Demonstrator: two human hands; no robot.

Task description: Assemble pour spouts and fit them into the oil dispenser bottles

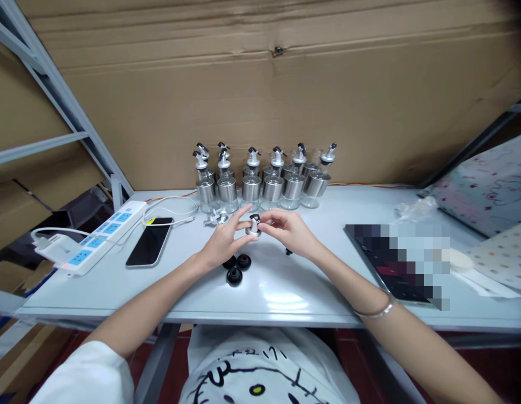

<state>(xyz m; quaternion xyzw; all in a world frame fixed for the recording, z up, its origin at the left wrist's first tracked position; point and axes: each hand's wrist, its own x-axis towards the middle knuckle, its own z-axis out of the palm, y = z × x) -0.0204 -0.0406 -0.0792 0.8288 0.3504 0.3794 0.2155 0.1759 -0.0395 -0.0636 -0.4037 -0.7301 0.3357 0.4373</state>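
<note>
A silver pour spout (pixel 254 226) with a black flap on top is held upright over the table between my two hands. My left hand (pixel 224 240) grips the base of the spout between thumb and fingers. My right hand (pixel 289 229) pinches at the black flap from the right. Just below my left hand lie several round black stoppers (pixel 234 275). Silver spout parts (pixel 216 217) lie behind my left hand. A small black piece (pixel 288 252) sits under my right wrist.
Several glass bottles with steel bands (pixel 250 188) stand in rows at the back, many with spouts. On the left are a phone (pixel 150 242), a white power strip (pixel 106 235) and cables. A dark tablet (pixel 387 264), partly pixelated, and a plastic bag (pixel 417 209) lie on the right.
</note>
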